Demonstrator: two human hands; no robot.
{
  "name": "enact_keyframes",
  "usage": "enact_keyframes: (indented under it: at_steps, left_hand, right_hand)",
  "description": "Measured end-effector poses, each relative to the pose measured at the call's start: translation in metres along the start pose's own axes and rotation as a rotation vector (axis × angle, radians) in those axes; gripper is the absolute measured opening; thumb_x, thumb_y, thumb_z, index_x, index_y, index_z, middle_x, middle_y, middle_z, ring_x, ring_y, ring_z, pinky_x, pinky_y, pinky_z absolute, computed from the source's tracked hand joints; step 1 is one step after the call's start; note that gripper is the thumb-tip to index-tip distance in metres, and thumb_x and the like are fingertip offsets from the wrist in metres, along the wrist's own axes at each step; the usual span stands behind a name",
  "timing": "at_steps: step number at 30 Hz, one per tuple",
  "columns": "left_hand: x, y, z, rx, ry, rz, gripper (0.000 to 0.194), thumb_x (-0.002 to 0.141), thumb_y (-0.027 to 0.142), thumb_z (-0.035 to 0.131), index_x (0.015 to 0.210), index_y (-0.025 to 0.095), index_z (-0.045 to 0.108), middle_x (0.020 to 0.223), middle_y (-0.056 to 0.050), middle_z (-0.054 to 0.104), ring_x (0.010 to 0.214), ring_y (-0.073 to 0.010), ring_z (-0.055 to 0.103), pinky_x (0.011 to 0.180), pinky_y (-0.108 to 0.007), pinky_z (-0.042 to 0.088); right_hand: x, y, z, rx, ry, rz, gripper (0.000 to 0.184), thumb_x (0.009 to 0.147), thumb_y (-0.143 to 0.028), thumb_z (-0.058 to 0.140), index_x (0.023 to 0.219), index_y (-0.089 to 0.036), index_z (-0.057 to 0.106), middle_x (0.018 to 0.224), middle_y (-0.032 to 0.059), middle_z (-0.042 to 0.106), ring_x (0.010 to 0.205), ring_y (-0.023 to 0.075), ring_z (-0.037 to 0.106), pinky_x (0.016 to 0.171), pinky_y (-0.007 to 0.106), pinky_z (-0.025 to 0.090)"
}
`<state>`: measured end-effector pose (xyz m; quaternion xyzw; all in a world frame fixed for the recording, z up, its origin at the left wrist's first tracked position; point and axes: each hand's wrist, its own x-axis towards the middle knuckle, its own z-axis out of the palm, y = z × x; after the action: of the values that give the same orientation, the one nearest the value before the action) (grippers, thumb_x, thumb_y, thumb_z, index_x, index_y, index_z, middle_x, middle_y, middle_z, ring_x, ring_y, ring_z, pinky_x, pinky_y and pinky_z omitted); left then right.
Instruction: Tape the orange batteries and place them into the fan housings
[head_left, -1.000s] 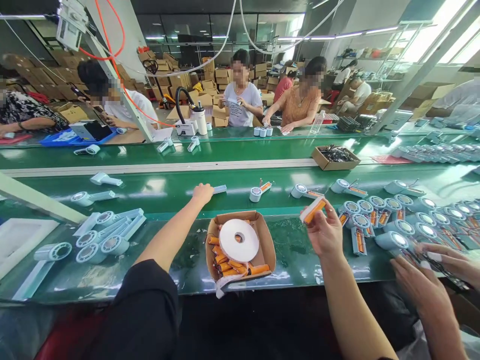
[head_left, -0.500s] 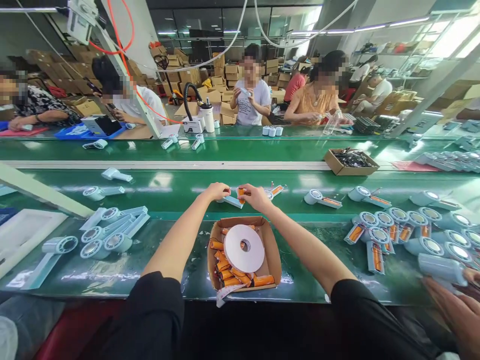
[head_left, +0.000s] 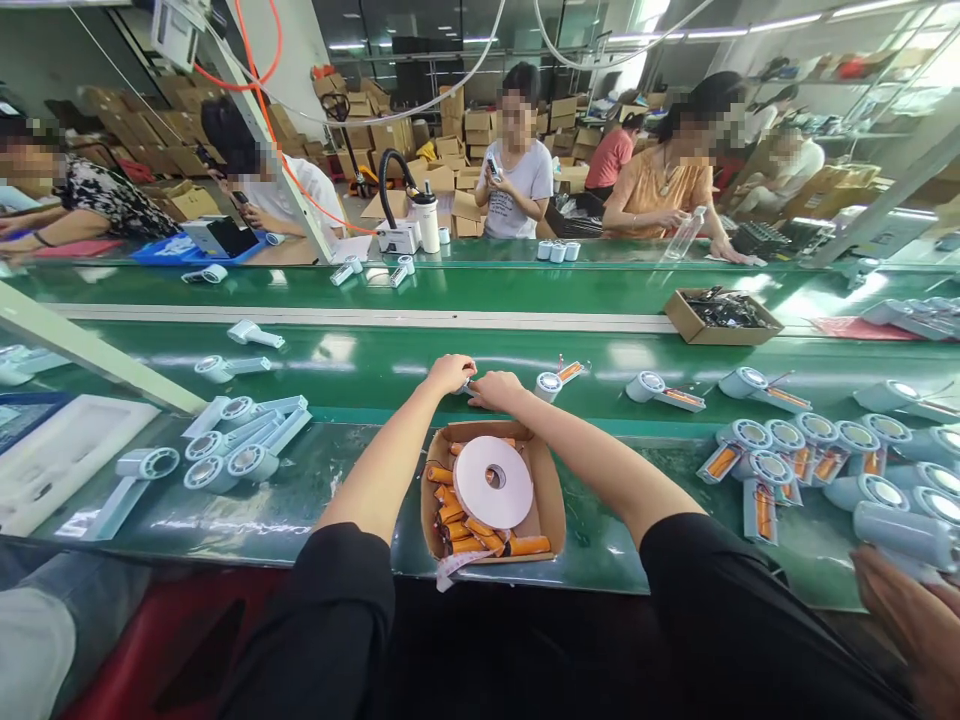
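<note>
Both my hands meet on the green conveyor belt [head_left: 360, 385] just beyond a cardboard tray [head_left: 551, 505]. My left hand [head_left: 448, 372] and my right hand [head_left: 495, 390] are curled together over a small pale-blue fan part that they almost wholly hide. The tray holds several orange battery cells [head_left: 457, 520] and a white roll of tape [head_left: 493, 482]. A fan body with an orange cell [head_left: 553, 380] lies on the belt just right of my right hand.
Several pale-blue fan shells [head_left: 240, 445] lie at the left, and more with orange cells [head_left: 787, 450] at the right. A co-worker's hand [head_left: 911, 620] shows at lower right. A box of parts [head_left: 721, 315] sits on the far belt. Other people work opposite.
My right hand brought the orange cell from the right over to my left hand on the belt. Both hands have now closed tightly together over the fan part.
</note>
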<state>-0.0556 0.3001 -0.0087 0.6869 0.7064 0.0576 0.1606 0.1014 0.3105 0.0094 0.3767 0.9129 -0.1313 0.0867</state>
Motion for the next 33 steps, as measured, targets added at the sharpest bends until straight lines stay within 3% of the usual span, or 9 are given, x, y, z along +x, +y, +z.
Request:
enact_keyframes:
  at_steps: [7, 9, 14, 17, 20, 24, 29, 31, 33]
  left_hand:
    - [-0.033, 0.029, -0.011, 0.007, 0.124, 0.106, 0.032, 0.106, 0.04, 0.056, 0.127, 0.019, 0.069, 0.127, -0.014, 0.072, 0.12, -0.0268, 0.068, 0.107, -0.047, 0.053]
    - [-0.068, 0.038, -0.003, -0.002, 0.144, 0.218, 0.035, 0.105, 0.04, 0.056, 0.132, 0.023, 0.069, 0.132, -0.014, 0.072, 0.128, -0.0283, 0.064, 0.113, -0.045, 0.048]
    - [-0.166, 0.048, 0.021, 0.101, -0.104, 0.565, 0.06, 0.074, 0.06, 0.084, 0.126, 0.031, 0.073, 0.14, -0.008, 0.07, 0.134, -0.0367, 0.06, 0.117, -0.054, 0.041]
    - [-0.195, 0.047, 0.012, 0.149, -0.155, 0.585, 0.061, 0.072, 0.05, 0.087, 0.127, 0.03, 0.071, 0.14, -0.011, 0.069, 0.133, -0.0388, 0.059, 0.113, -0.058, 0.044]
    - [-0.214, 0.043, -0.004, 0.028, 0.007, 0.579, 0.058, 0.078, 0.051, 0.085, 0.129, 0.026, 0.069, 0.133, -0.01, 0.071, 0.136, -0.0365, 0.056, 0.11, -0.05, 0.05]
    - [-0.248, 0.034, -0.005, 0.006, 0.446, 0.525, 0.06, 0.083, 0.058, 0.081, 0.125, 0.019, 0.062, 0.123, -0.014, 0.07, 0.135, -0.0388, 0.052, 0.111, -0.053, 0.05]
    - [-0.284, 0.0, 0.009, 0.088, 0.771, 0.35, 0.049, 0.079, 0.042, 0.085, 0.116, 0.023, 0.059, 0.115, -0.012, 0.067, 0.13, -0.0398, 0.052, 0.108, -0.057, 0.05]
    - [-0.292, -0.017, 0.016, 0.092, 0.824, 0.261, 0.047, 0.08, 0.038, 0.085, 0.116, 0.023, 0.059, 0.114, -0.012, 0.068, 0.128, -0.04, 0.053, 0.106, -0.057, 0.05]
    - [-0.298, -0.028, 0.025, 0.072, 0.839, 0.197, 0.048, 0.081, 0.04, 0.085, 0.117, 0.023, 0.058, 0.115, -0.013, 0.068, 0.127, -0.0402, 0.053, 0.105, -0.056, 0.051]
  right_hand:
    - [-0.051, 0.018, -0.02, 0.126, 0.155, -0.042, 0.04, 0.106, -0.04, 0.057, 0.142, -0.026, 0.069, 0.142, 0.0111, 0.073, 0.131, 0.0291, 0.068, 0.109, 0.039, 0.053]
    - [-0.094, 0.036, -0.002, 0.227, 0.287, -0.031, 0.046, 0.111, -0.037, 0.04, 0.15, -0.024, 0.062, 0.147, 0.0098, 0.069, 0.133, 0.0242, 0.067, 0.11, 0.036, 0.053]
    - [-0.198, 0.075, 0.067, 0.86, 0.549, 0.061, 0.042, 0.098, -0.056, 0.06, 0.105, -0.022, 0.083, 0.104, 0.0109, 0.084, 0.094, 0.0286, 0.079, 0.087, 0.043, 0.062]
    - [-0.224, 0.07, 0.082, 0.981, 0.614, 0.151, 0.042, 0.092, -0.061, 0.067, 0.093, -0.022, 0.082, 0.095, 0.0113, 0.084, 0.089, 0.0285, 0.078, 0.083, 0.042, 0.061]
    - [-0.231, 0.046, 0.078, 1.18, 0.645, 0.159, 0.043, 0.093, -0.061, 0.067, 0.102, -0.021, 0.079, 0.103, 0.0124, 0.083, 0.082, 0.0239, 0.076, 0.07, 0.035, 0.06]
    - [-0.233, -0.01, 0.073, 1.444, 0.253, -0.036, 0.061, 0.086, -0.06, 0.078, 0.132, -0.021, 0.069, 0.129, 0.014, 0.077, 0.071, 0.016, 0.071, 0.056, 0.026, 0.054]
    - [-0.232, -0.062, 0.073, 1.308, -0.423, -0.393, 0.053, 0.088, -0.069, 0.074, 0.089, -0.016, 0.079, 0.081, 0.0032, 0.079, 0.047, 0.0063, 0.05, 0.05, 0.021, 0.043]
    - [-0.225, -0.063, 0.067, 1.087, -0.543, -0.514, 0.052, 0.091, -0.069, 0.071, 0.088, -0.018, 0.082, 0.071, -0.0008, 0.074, 0.047, 0.0071, 0.053, 0.052, 0.021, 0.043]
    - [-0.211, -0.055, 0.057, 0.851, -0.449, -0.533, 0.044, 0.095, -0.062, 0.07, 0.101, -0.02, 0.084, 0.073, -0.0011, 0.075, 0.057, 0.011, 0.063, 0.06, 0.021, 0.046]
